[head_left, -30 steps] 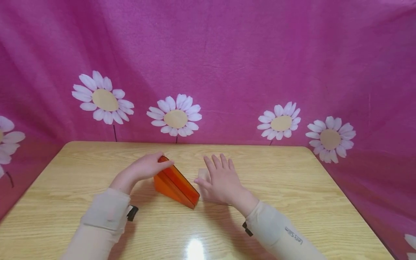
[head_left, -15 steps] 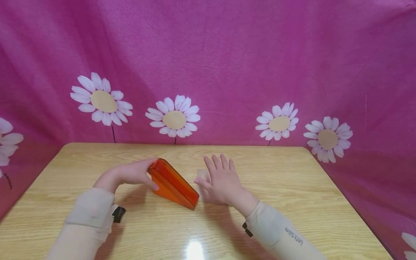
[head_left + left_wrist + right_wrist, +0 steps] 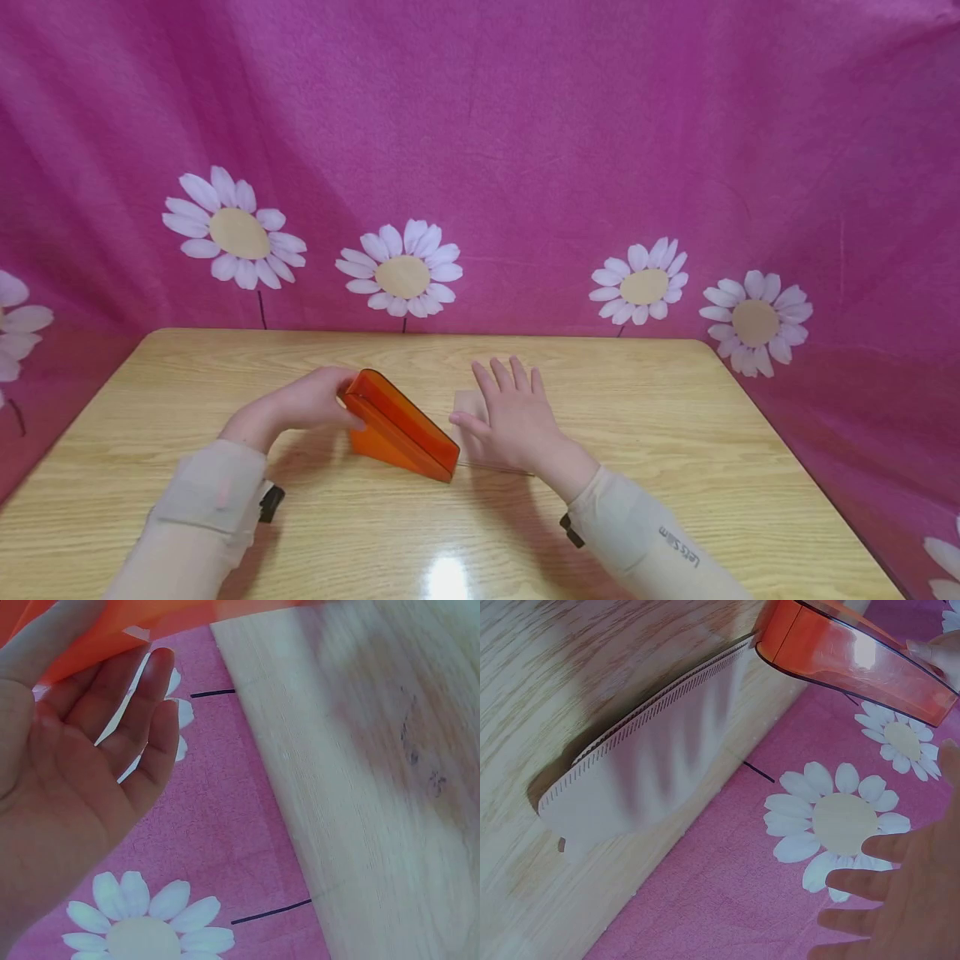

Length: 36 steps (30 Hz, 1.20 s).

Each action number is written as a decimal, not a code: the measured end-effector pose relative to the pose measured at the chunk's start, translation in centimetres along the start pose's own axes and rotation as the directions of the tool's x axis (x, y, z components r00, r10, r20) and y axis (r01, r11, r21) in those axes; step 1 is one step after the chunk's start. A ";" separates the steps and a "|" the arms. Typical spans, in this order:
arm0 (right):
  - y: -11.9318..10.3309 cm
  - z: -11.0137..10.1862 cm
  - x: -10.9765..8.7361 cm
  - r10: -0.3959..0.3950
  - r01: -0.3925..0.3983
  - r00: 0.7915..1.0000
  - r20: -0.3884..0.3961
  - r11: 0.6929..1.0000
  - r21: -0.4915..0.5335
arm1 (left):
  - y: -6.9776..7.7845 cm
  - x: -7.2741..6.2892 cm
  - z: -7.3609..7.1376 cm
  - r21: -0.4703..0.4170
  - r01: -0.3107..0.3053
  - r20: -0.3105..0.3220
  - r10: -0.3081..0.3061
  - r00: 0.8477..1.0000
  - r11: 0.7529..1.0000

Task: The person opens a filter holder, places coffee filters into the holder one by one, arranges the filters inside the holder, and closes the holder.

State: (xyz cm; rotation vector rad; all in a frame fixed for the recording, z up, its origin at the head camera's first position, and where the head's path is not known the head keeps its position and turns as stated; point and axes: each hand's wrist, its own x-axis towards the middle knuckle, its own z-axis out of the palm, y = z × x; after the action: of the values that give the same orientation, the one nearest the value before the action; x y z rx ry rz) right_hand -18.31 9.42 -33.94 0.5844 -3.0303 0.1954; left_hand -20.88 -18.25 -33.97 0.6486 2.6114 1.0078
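Note:
My left hand [image 3: 303, 408] grips the translucent orange open-topped holder [image 3: 405, 437] by its raised left end, thumb on the near side and fingers behind. The holder's narrow right end points down toward the table. In the left wrist view, part of the orange wall [image 3: 172, 619] lies between the thumb and fingers, the outer fingers curving loosely. My right hand [image 3: 517, 417] is spread flat over pale paper coffee filters [image 3: 467, 403], mostly covering them from above. From the right wrist, the filters [image 3: 652, 761] show as a thin stack with a crimped edge, finger shadows across it, fingers apart from it.
A light wood-grain table [image 3: 637, 517] carries everything. Behind it and along its sides hangs a magenta cloth [image 3: 525, 167] printed with white daisies. Both forearms wear pale wrist bands with small black pieces.
My left hand has shifted from the holder's top edge to around its left end, moving left, and the holder has turned slightly. The right hand stays nearly where it was.

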 end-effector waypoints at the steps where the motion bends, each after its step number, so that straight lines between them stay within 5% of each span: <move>1: 0.0 0.0 0.0 0.001 -0.001 1.000 0.004 1.000 -0.001 | 0.0 0.0 0.0 -0.001 -0.002 0.002 0.002 1.000 1.000; 28: -5.5 -0.8 2.4 -0.079 0.090 0.991 0.109 0.991 -0.101 | 0.0 -0.5 0.4 0.028 -0.017 -0.002 0.017 1.000 0.999; 36: -7.0 -0.7 3.1 -0.107 0.116 0.991 0.077 0.985 -0.129 | -0.3 -0.5 0.4 0.014 -0.005 -0.002 0.005 1.000 1.000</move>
State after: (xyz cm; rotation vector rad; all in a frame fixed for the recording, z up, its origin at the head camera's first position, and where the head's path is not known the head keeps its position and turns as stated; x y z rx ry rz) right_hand -18.53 1.97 -32.20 0.7618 -3.0343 -0.0330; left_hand -20.41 -18.47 -34.40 0.6583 2.6224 0.9925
